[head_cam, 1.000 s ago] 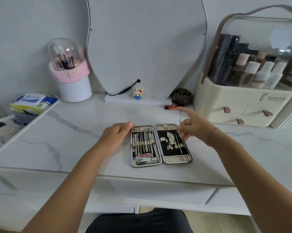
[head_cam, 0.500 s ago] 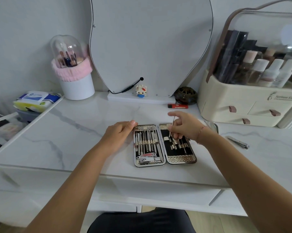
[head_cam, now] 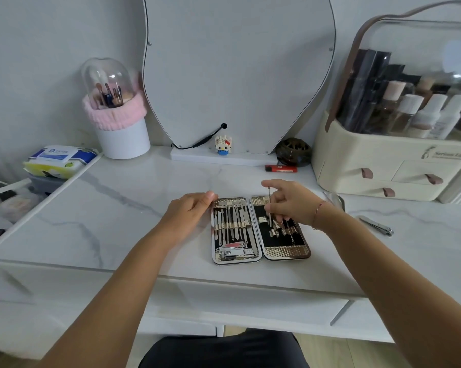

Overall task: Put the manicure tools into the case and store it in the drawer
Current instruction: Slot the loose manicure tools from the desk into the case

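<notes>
An open metal manicure case [head_cam: 287,252] lies flat near the front of the white marble table. Its left half holds several steel tools under loops and a nail clipper at the bottom. My left hand [head_cam: 188,212] rests with straight fingers on the case's upper left edge. My right hand [head_cam: 290,201] pinches a thin steel tool [head_cam: 269,208] upright, its lower end at the loops of the right half. A nail nipper [head_cam: 376,225] lies loose on the table to the right, and another steel tool [head_cam: 336,200] sits behind my right wrist.
A cream cosmetics organiser [head_cam: 378,166] with small drawers stands at the back right. A red lighter [head_cam: 281,168], a dark round holder [head_cam: 293,152] and a mirror [head_cam: 237,73] stand behind the case. A brush cup [head_cam: 117,128] is at the back left. Table drawers [head_cam: 250,301] run below the front edge.
My right hand has brought the thin tool down and left over the case's right half. The left hand has stayed on the case edge.
</notes>
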`<state>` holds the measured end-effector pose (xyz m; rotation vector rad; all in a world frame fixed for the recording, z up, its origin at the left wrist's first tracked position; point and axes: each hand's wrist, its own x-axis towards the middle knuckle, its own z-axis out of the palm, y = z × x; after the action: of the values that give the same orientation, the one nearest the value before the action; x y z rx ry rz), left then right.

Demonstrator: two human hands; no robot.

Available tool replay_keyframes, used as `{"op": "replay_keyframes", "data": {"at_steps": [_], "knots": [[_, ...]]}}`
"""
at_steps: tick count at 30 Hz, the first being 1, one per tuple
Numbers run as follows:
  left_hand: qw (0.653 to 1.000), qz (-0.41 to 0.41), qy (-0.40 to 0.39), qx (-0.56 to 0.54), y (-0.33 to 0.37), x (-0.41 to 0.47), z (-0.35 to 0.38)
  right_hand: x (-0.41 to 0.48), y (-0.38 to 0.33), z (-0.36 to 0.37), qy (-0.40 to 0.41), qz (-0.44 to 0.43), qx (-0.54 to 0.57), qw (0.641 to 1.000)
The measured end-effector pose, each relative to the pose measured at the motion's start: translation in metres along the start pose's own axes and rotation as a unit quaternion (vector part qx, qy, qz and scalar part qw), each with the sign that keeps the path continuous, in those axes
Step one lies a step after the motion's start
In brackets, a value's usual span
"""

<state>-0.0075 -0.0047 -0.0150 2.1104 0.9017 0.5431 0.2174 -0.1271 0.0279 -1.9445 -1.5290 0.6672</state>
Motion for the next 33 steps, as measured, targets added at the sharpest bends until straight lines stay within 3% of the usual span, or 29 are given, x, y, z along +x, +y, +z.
{"op": "replay_keyframes", "data": {"at_steps": [12, 24, 33], "knots": [[1.0, 0.001, 0.006, 0.0, 0.002, -0.001, 0.001, -0.006, -0.002, 0.006, 0.038, 0.012, 0.007, 0.999], [1.0, -0.005, 0.008, -0.006, 0.004, -0.002, 0.0, 0.001, -0.008, 0.009, 0.021, -0.002, -0.087, 0.996], [1.0, -0.002, 0.01, -0.001, 0.004, -0.002, 0.0, 0.006, -0.009, 0.009, 0.037, 0.033, -0.063, 0.997]]}}
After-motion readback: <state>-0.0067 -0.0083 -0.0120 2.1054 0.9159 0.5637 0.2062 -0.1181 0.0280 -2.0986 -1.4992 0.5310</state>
